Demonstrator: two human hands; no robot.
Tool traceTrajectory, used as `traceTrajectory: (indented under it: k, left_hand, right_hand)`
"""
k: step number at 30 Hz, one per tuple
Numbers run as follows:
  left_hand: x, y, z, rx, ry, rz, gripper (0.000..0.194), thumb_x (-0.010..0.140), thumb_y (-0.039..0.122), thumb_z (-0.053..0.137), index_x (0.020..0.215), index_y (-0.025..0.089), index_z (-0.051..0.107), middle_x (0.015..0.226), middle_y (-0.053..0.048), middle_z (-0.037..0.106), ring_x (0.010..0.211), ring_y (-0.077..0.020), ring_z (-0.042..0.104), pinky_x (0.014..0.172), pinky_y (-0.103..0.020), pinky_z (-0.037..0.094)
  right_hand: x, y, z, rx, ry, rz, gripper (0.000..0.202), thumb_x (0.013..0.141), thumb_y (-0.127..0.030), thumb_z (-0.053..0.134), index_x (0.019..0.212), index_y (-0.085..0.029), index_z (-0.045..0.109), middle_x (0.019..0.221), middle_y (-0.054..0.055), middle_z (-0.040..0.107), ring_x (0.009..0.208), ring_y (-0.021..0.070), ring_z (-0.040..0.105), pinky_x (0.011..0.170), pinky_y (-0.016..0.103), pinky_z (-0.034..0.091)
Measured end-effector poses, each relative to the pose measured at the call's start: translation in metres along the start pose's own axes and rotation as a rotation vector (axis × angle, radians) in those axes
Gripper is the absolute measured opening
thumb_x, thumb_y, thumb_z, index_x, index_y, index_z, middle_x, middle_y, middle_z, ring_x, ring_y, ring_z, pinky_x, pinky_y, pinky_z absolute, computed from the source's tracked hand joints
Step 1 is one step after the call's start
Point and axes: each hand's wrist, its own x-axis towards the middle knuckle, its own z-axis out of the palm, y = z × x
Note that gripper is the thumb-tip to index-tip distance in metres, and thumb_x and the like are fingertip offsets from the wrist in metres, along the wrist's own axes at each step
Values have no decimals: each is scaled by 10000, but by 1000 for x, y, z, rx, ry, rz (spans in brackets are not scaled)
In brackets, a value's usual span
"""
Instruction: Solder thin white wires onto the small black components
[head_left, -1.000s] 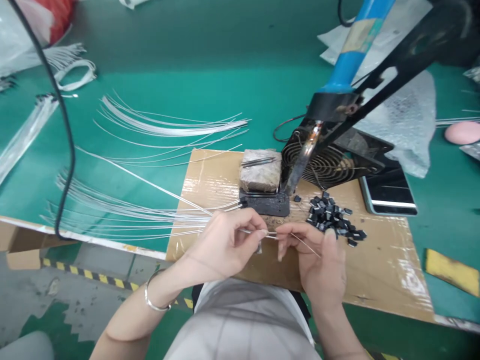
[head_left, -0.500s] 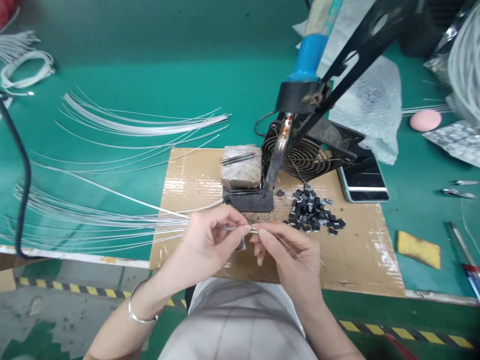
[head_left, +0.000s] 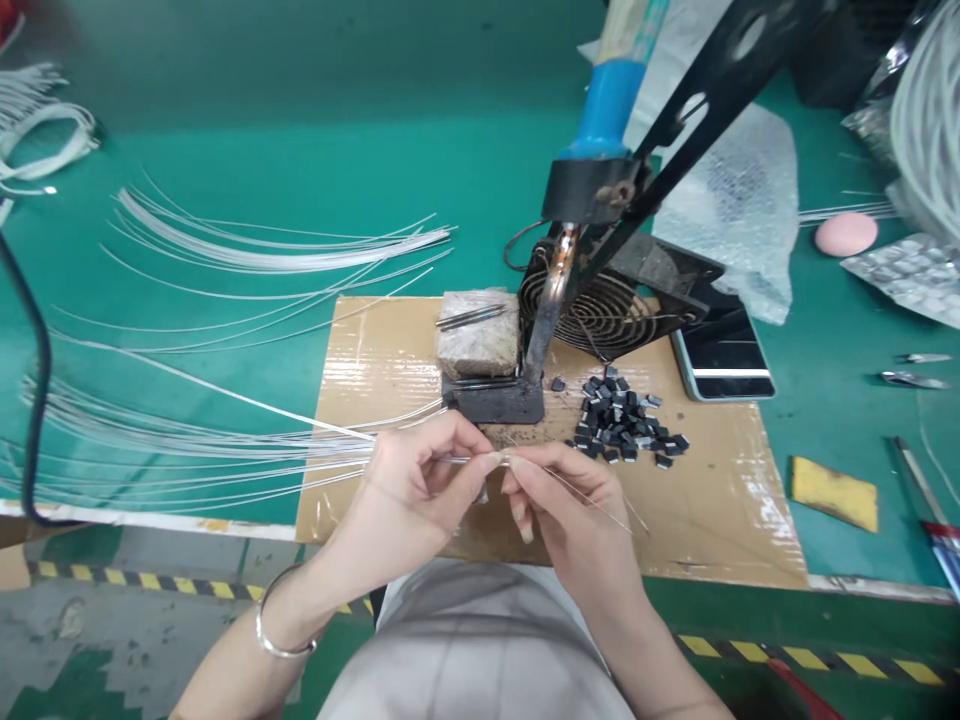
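My left hand [head_left: 420, 485] is closed in a pinch on a thin white wire, thumb against forefinger. My right hand [head_left: 574, 500] pinches the same spot from the other side, its fingertips almost touching the left ones. Fine wire strands [head_left: 600, 503] stick out past the right thumb toward the lower right. What lies right between the fingertips is too small to make out. Left of my hands, a spread of white wires [head_left: 225, 445] reaches onto the cardboard [head_left: 720, 500]. Just beyond the fingers is a dark metal block [head_left: 495, 405] under the soldering iron's tip [head_left: 536, 355].
The blue-collared soldering iron [head_left: 606, 105] hangs from a black bracket [head_left: 697, 130] above a small fan [head_left: 592, 305]. Small black pieces [head_left: 626, 415] lie heaped near my right hand. A phone [head_left: 724, 350], a yellow sponge [head_left: 834, 494] and another wire bundle [head_left: 300, 255] are around.
Both hands keep their pinch at nearly the same place. The fine strands beyond my right hand have shifted slightly, and the whole view has slid a little to the left.
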Motion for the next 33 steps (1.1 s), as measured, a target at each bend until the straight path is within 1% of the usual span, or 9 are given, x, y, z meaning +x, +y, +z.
traceTrajectory:
  k: [6, 12, 18, 22, 29, 33]
  left_hand:
    - [-1, -1, -1, 22, -9, 2, 160, 947, 286, 650, 837, 177, 688, 659, -2, 638, 552, -115, 485, 503, -257, 319]
    - [1, 0, -1, 32, -11, 10, 155, 941, 262, 658, 814, 182, 695, 653, 1, 639, 550, -112, 497, 498, -245, 340]
    - [1, 0, 2, 35, 46, 29, 138, 910, 256, 734, 794, 188, 706, 619, 9, 654, 522, -107, 542, 482, -218, 394]
    - [0, 0, 5, 37, 92, 45, 145, 916, 272, 746, 803, 188, 713, 631, 2, 675, 530, -108, 565, 487, -212, 426]
    - [-3, -1, 9, 61, 152, 81, 174, 914, 312, 768, 800, 197, 706, 611, 5, 664, 498, -100, 526, 443, -209, 386]
    - [-3, -4, 12, 48, 166, 88, 190, 925, 332, 763, 802, 206, 692, 607, 4, 663, 505, -104, 528, 460, -219, 414]
  right_hand:
    - [2, -5, 4, 35, 9, 57, 204, 714, -393, 957, 719, -218, 852, 587, 24, 738, 445, 82, 598, 378, 134, 471]
    - [3, -5, 1, 38, 13, 75, 216, 711, -389, 951, 719, -201, 846, 590, 28, 735, 447, 100, 607, 374, 159, 503]
    - [2, -4, 2, 75, 1, 86, 211, 722, -381, 952, 720, -197, 848, 600, 20, 736, 459, 84, 610, 402, 142, 531]
    - [3, -5, 3, 103, -9, 71, 198, 729, -382, 951, 760, -206, 866, 607, 14, 740, 462, 77, 611, 417, 135, 542]
    - [2, -3, 3, 133, 21, 92, 179, 730, -366, 943, 780, -210, 871, 615, 11, 742, 464, 86, 614, 418, 154, 551]
    - [2, 0, 6, 166, 45, 82, 180, 726, -364, 945, 766, -210, 863, 613, 6, 741, 454, 85, 602, 413, 162, 548]
